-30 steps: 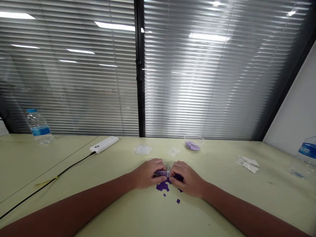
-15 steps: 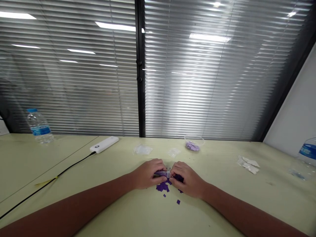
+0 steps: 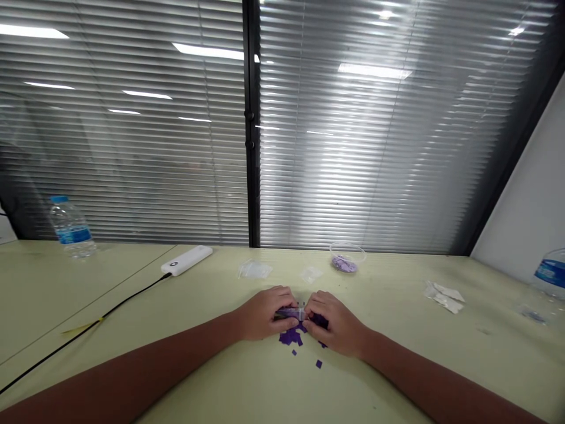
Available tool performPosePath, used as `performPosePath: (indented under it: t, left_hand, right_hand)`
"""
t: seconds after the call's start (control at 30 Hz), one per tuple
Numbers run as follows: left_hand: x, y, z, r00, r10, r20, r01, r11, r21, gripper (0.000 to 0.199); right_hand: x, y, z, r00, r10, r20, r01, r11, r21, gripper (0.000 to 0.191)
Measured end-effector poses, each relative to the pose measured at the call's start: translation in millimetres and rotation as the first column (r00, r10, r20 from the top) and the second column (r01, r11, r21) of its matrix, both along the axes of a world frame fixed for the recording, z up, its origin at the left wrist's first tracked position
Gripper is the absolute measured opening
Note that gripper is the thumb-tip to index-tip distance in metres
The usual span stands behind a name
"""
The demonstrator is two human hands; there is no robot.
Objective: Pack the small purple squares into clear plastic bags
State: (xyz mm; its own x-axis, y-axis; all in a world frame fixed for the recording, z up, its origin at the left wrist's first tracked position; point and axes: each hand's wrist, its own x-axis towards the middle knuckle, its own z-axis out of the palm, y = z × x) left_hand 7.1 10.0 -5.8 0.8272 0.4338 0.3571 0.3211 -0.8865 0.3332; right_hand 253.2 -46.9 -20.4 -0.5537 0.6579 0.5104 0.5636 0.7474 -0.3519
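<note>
Left hand (image 3: 262, 313) curled; right hand (image 3: 333, 323) curled; both pinching a small purple object (image 3: 289, 313)

The only view looks from the person's head, forward and down over the counter (image 3: 397, 377), facing the window blinds (image 3: 335, 147), with the left hand (image 3: 260, 315) and right hand (image 3: 338, 324) near, low and central.

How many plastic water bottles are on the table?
2: one water bottle stands at the far left, and another water bottle sits at the right, cut off by the picture's edge.
</note>
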Motion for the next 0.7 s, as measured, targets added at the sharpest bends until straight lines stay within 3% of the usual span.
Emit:
performPosePath:
  t: [0.7]
  left_hand:
    - [-0.4, -1.4, 0.8, 1.0, 0.008, -0.013, -0.008, 1.0, -0.004, 0.025]
  right_hand:
    - [-0.5, -0.7, 0.4, 1.0, -0.002, 0.003, 0.002, 0.999, -0.035, 0.007]
